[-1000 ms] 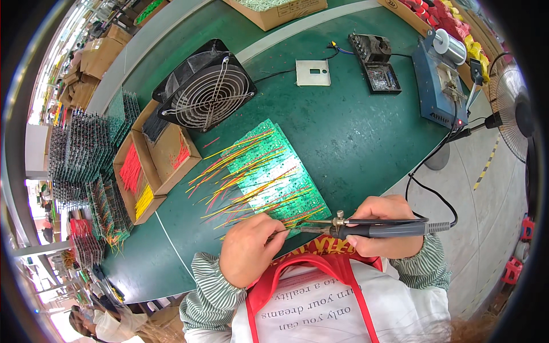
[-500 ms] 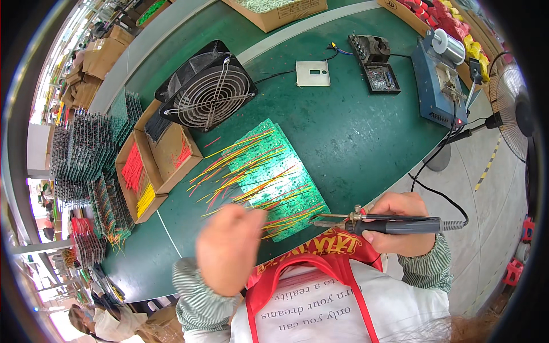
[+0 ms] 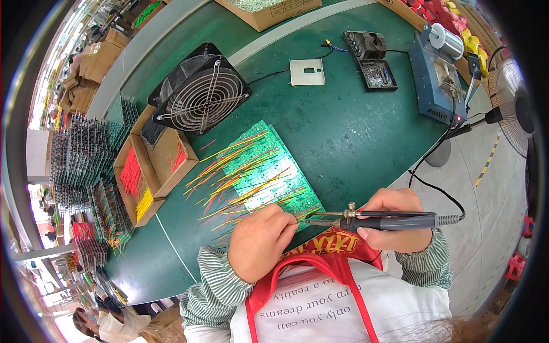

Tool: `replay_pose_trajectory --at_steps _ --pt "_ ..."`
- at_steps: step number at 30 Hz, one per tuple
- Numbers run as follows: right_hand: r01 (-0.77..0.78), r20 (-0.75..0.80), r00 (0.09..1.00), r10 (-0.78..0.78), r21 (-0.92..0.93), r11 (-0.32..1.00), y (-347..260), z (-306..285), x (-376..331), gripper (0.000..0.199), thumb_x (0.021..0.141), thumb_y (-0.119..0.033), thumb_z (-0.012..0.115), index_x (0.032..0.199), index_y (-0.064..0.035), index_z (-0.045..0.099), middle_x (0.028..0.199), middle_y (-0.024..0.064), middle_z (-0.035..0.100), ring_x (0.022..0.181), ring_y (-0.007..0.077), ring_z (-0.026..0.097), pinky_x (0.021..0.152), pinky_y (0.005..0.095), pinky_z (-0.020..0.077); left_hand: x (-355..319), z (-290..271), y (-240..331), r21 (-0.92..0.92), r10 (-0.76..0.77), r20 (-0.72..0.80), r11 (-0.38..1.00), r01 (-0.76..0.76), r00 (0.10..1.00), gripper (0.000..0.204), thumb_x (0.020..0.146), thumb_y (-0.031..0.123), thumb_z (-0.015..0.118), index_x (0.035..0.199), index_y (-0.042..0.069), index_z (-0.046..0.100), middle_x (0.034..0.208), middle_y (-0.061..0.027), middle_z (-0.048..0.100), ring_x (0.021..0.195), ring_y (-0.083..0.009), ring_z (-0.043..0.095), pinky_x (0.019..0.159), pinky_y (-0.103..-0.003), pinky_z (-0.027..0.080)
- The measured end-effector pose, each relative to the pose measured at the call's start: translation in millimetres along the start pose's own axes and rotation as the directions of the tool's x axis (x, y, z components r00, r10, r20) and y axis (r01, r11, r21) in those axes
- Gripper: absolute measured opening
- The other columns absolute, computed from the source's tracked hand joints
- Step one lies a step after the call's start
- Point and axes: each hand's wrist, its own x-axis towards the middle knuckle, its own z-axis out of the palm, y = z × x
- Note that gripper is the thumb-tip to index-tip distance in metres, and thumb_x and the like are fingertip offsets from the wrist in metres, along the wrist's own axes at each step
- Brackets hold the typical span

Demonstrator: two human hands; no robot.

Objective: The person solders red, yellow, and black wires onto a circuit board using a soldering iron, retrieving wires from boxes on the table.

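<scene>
My right hand (image 3: pixel 401 200) grips a grey soldering iron (image 3: pixel 403 223) with a metal feed guide along its top; its tip points left over the near edge of a green circuit board panel (image 3: pixel 291 168). Opposite the tip, my left hand (image 3: pixel 257 243) is closed in a pinch at the panel's near corner, seemingly on a thin wire whose colour I cannot make out. Rows of red, yellow and black wires (image 3: pixel 231 163) lie across the panel, their loose ends reaching past its left edge. The left hand covers some of the nearest wires.
A cardboard tray (image 3: pixel 167 186) of cut wires stands left of the panel, by a black fan (image 3: pixel 200 94). Behind are a white plate (image 3: pixel 307 72) and a black stand (image 3: pixel 372 57). A blue soldering unit (image 3: pixel 432 86) with a solder spool sits at right; its cable (image 3: pixel 440 194) hangs beside the table.
My left hand has moved right and its fingertips now meet the panel's near corner beside the iron tip. My right hand holds the soldering iron in nearly the same place.
</scene>
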Motion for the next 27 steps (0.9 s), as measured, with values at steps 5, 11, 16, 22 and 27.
replay_pose_trajectory --at_steps 5,11,16,22,27 --pt "0.000 0.028 1.000 0.000 -0.010 1.000 3 -1 0 0.014 0.068 -0.005 0.070 0.074 -0.0006 0.058 0.057 0.0017 0.060 0.048 0.0041 0.054 0.043 0.0204 0.0399 1 -1 -2 0.025 0.035 0.018 0.999 -0.036 0.999 0.006 0.077 0.009 0.067 0.079 0.004 0.064 0.076 -0.0084 0.058 0.065 -0.0257 0.059 0.058 -0.035 0.047" --pt "0.032 -0.013 0.999 -0.032 0.007 0.999 2 -6 -3 0.015 0.067 -0.004 0.071 0.074 -0.0001 0.058 0.058 0.0018 0.061 0.048 0.0043 0.054 0.043 0.0202 0.0402 4 -4 -1 0.047 0.013 0.076 0.999 -0.017 0.997 0.006 0.077 0.011 0.066 0.079 0.005 0.064 0.077 -0.0079 0.059 0.067 -0.0253 0.060 0.059 -0.035 0.047" --pt "0.043 -0.057 0.997 -0.044 -0.018 0.999 -2 -9 -2 0.016 0.067 -0.005 0.072 0.074 -0.0006 0.058 0.060 0.0021 0.062 0.050 0.0050 0.055 0.045 0.0201 0.0413 5 -7 0 0.063 0.010 0.080 0.998 -0.015 0.997 0.006 0.077 0.011 0.066 0.079 0.006 0.064 0.076 -0.0077 0.059 0.067 -0.0253 0.060 0.059 -0.035 0.048" --pt "0.058 -0.067 0.996 -0.059 -0.016 0.998 -2 -12 5 0.017 0.068 -0.006 0.073 0.075 -0.0011 0.058 0.063 0.0017 0.062 0.054 0.0047 0.056 0.048 0.0200 0.0424 -5 -30 -6 0.051 0.005 0.047 0.999 -0.008 0.999 0.006 0.077 0.009 0.067 0.081 0.006 0.066 0.078 -0.0078 0.061 0.071 -0.0259 0.061 0.062 -0.034 0.049" --pt "-0.040 -0.087 0.995 0.045 0.053 0.998 0 -18 6 0.018 0.069 -0.007 0.073 0.076 -0.0011 0.058 0.064 0.0017 0.062 0.054 0.0046 0.053 0.049 0.0198 0.0414 -10 -119 -68 0.134 -0.228 -0.119 0.961 0.243 0.966 0.007 0.077 0.009 0.066 0.081 0.004 0.067 0.078 -0.0096 0.065 0.070 -0.0239 0.063 0.064 -0.033 0.051"
